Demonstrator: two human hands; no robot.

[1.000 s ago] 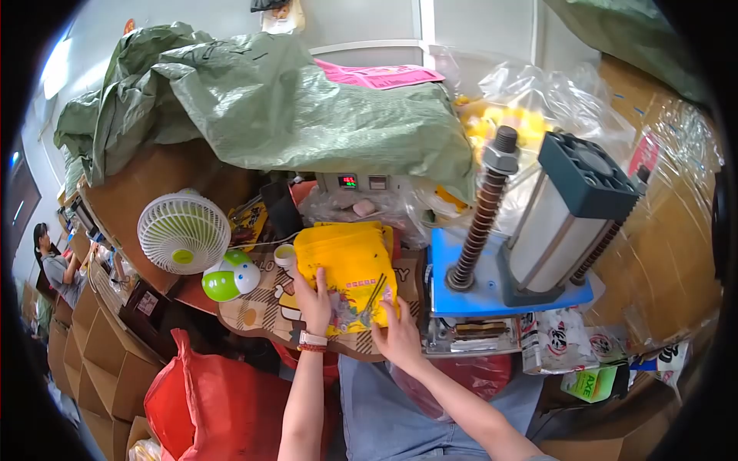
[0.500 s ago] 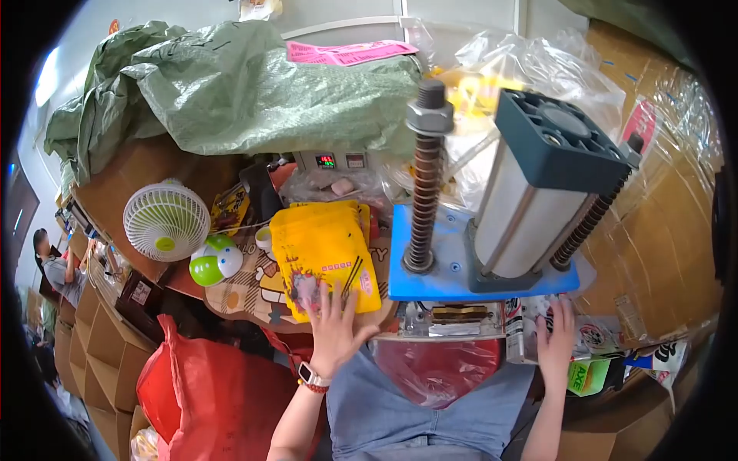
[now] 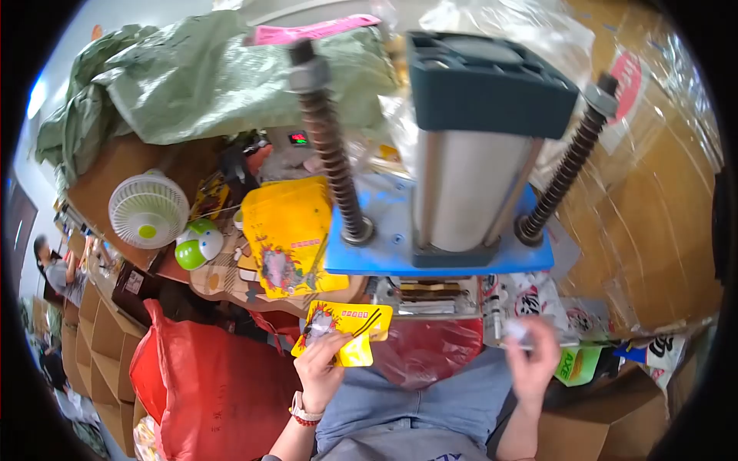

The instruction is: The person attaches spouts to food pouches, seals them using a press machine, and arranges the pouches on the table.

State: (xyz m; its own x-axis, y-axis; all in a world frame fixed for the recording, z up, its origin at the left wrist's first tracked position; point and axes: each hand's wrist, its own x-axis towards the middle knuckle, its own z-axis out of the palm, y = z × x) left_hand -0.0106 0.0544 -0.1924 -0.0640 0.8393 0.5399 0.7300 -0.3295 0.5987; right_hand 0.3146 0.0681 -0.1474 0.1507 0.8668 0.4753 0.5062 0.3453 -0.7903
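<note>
Yellow pouch (image 3: pixel 354 326) in left hand (image 3: pixel 321 369), apart from blue plate edge (image 3: pixel 438 271)

I see a grey top (image 3: pixel 396 446) with dark lettering (image 3: pixel 447 456), blue-grey trousers (image 3: pixel 419 393), and a pale-strapped watch (image 3: pixel 298 402) and red beaded bracelet (image 3: pixel 306 419) on the left wrist (image 3: pixel 309 409).

A white fan (image 3: pixel 148 209) is seen beside a green-and-white ornament (image 3: pixel 199 244), while a pink sheet (image 3: pixel 315 30) is borne by a rumpled green tarpaulin (image 3: pixel 184 88) behind them.
</note>
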